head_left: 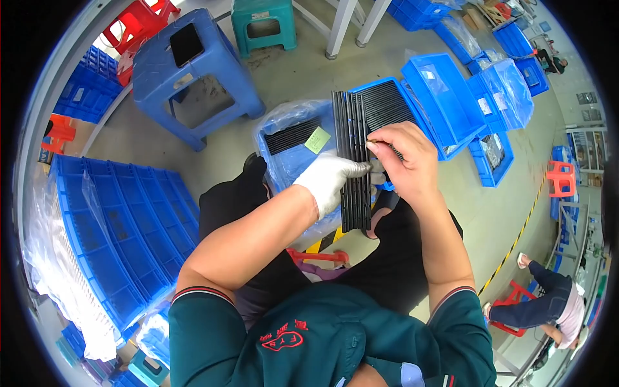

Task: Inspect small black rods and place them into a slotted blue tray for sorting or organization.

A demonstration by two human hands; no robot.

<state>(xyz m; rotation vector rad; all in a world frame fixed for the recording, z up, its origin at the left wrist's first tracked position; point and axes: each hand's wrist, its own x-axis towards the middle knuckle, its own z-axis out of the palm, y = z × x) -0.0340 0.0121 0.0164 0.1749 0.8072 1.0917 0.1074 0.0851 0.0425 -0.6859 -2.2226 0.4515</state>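
My left hand (325,182), in a white glove, is wrapped round a bundle of long thin black rods (352,132). The bundle stands lengthwise over my lap, its rods side by side. My bare right hand (414,160) is closed in a pinch at the bundle's right side, thumb and forefinger pressed together. A small dark ribbed piece (395,152) shows by its fingers, too small to name. Beyond the bundle, a blue bin (260,143) lined with clear plastic holds more black rods and a pale green note (317,140). Another batch of black rods (390,102) fills the bin behind.
A blue stool (222,74) with a black flat object on top stands far left, a green stool (263,24) beyond it. Stacked blue crates (122,226) rise at my left. More blue bins (445,97) lie far right. Another person (554,303) bends over at the right.
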